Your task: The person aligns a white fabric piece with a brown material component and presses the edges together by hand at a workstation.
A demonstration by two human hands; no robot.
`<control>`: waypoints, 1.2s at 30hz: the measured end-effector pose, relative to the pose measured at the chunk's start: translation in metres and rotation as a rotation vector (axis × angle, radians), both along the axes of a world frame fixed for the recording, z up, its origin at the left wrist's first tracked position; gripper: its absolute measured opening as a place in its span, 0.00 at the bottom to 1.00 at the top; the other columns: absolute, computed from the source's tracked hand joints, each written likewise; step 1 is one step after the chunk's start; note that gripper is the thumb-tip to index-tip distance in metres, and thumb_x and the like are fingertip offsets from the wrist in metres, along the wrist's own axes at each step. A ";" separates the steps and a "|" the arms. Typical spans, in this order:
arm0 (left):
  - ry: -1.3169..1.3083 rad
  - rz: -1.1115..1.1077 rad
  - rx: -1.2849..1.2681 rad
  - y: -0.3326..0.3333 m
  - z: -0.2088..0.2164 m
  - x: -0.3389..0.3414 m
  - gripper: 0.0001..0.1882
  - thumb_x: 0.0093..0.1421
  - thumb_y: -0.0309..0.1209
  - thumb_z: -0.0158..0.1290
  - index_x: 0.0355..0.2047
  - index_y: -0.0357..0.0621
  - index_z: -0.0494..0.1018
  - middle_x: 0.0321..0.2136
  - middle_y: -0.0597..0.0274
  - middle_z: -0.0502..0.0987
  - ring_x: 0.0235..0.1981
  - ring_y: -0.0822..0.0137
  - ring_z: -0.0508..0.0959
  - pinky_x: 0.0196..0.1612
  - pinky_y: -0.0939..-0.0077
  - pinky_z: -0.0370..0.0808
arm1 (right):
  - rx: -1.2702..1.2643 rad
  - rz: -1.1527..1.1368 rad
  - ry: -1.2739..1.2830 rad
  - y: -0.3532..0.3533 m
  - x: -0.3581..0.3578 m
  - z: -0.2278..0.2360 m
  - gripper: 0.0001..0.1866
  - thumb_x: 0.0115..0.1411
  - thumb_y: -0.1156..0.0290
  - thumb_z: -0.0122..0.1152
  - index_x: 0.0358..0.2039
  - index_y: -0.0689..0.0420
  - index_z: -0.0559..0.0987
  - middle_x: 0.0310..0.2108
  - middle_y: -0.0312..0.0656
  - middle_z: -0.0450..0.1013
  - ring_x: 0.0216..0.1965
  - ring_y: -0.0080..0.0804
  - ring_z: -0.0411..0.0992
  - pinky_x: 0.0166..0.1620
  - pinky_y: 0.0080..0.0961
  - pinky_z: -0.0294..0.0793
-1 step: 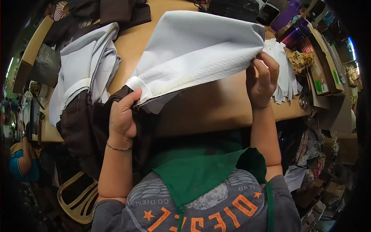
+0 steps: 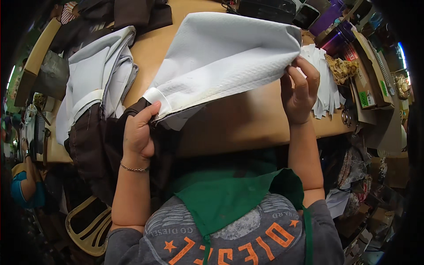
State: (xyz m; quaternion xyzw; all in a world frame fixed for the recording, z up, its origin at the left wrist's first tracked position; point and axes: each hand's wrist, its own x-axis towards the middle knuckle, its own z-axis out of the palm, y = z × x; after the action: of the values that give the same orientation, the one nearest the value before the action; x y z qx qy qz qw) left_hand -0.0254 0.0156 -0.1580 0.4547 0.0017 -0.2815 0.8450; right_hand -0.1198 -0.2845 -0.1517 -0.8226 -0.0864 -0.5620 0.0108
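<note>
My left hand (image 2: 140,132) is closed, thumb pressing the white band (image 2: 158,97) at one end of the white cloth (image 2: 225,48); my right hand (image 2: 301,90), half curled, pinches the other end, cloth held above the table (image 2: 149,48), near-edge side. Stitched line already along its lower side; what's left, can't tell. Similar stack (image 2: 99,59) drapes over near edge, left. Cardboard box (image 2: 372,84), purple container (image 2: 338,39) toward right edge, contents unclear.
</note>
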 end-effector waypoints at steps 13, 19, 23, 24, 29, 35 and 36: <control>-0.067 -0.043 0.137 0.016 0.007 0.008 0.15 0.54 0.21 0.47 0.42 0.27 0.69 0.36 0.53 0.76 0.36 0.64 0.77 0.41 0.73 0.75 | -0.356 0.029 0.161 0.009 -0.003 0.030 0.11 0.50 0.71 0.56 0.36 0.53 0.76 0.42 0.35 0.70 0.47 0.33 0.67 0.47 0.25 0.64; -0.058 -0.055 0.139 0.015 0.006 0.005 0.15 0.53 0.21 0.48 0.42 0.29 0.69 0.36 0.55 0.75 0.35 0.66 0.77 0.41 0.74 0.74 | -0.368 0.061 0.107 0.008 0.010 0.019 0.12 0.49 0.71 0.54 0.37 0.51 0.75 0.41 0.32 0.69 0.45 0.29 0.65 0.45 0.23 0.63; -0.150 0.041 0.161 0.012 0.004 0.005 0.14 0.54 0.21 0.48 0.42 0.29 0.69 0.35 0.55 0.75 0.35 0.67 0.76 0.41 0.75 0.73 | -0.301 0.040 0.340 0.017 0.003 0.032 0.11 0.49 0.73 0.51 0.35 0.51 0.74 0.37 0.33 0.70 0.43 0.30 0.66 0.45 0.25 0.63; -0.197 0.103 0.152 0.009 0.004 0.002 0.14 0.54 0.21 0.48 0.42 0.29 0.69 0.35 0.55 0.75 0.35 0.67 0.76 0.41 0.76 0.73 | -0.280 0.024 0.449 0.020 -0.003 0.033 0.10 0.49 0.73 0.50 0.33 0.52 0.74 0.35 0.33 0.70 0.42 0.30 0.66 0.45 0.26 0.63; -0.321 0.081 0.373 0.003 -0.025 -0.014 0.12 0.54 0.25 0.53 0.39 0.32 0.72 0.35 0.60 0.75 0.36 0.72 0.74 0.41 0.79 0.70 | -0.168 0.044 1.032 0.008 -0.035 0.005 0.03 0.50 0.74 0.45 0.25 0.54 0.69 0.27 0.37 0.67 0.39 0.34 0.66 0.48 0.33 0.61; 0.028 -0.144 0.277 0.012 -0.021 -0.028 0.14 0.56 0.30 0.53 0.37 0.30 0.73 0.35 0.61 0.76 0.35 0.73 0.74 0.39 0.80 0.71 | -0.065 -0.071 1.085 0.027 -0.039 0.011 0.05 0.47 0.76 0.54 0.28 0.56 0.72 0.29 0.38 0.67 0.38 0.38 0.66 0.43 0.33 0.65; 0.048 -0.128 0.210 0.013 -0.018 -0.029 0.14 0.55 0.29 0.52 0.37 0.30 0.73 0.35 0.60 0.76 0.35 0.72 0.75 0.39 0.81 0.71 | 0.007 0.009 1.001 0.041 -0.033 0.016 0.08 0.47 0.73 0.58 0.30 0.56 0.73 0.28 0.40 0.68 0.35 0.40 0.67 0.39 0.34 0.66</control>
State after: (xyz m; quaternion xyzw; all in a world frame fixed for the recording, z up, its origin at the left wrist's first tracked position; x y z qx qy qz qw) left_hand -0.0545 0.0282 -0.1761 0.5327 0.0225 -0.3440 0.7729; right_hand -0.1530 -0.2433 -0.1356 -0.9909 -0.0722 -0.0987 0.0559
